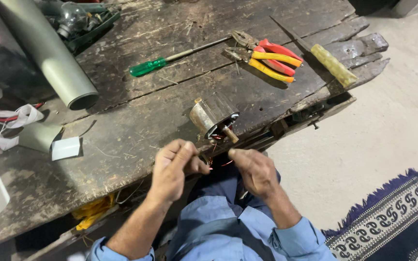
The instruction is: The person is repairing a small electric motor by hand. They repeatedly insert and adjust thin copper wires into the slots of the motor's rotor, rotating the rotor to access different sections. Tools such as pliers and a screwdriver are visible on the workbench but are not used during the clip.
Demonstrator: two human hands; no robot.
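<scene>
A small rusty motor (212,116) with a short shaft lies at the near edge of a worn wooden bench (136,121). Thin copper wire (217,162) runs from it down between my hands. My left hand (172,169) pinches the wire with its fingers closed, just below and left of the motor. My right hand (252,169) pinches the other end of the wire, just below and right of the motor. Both forearms wear blue sleeves.
On the bench lie a green-handled screwdriver (170,60), two pairs of pliers with red and yellow grips (272,58), a yellow-handled tool (332,65), a grey pipe (49,53), a light bulb (71,19) and white scraps (65,147). A patterned rug (393,217) lies at right on the concrete floor.
</scene>
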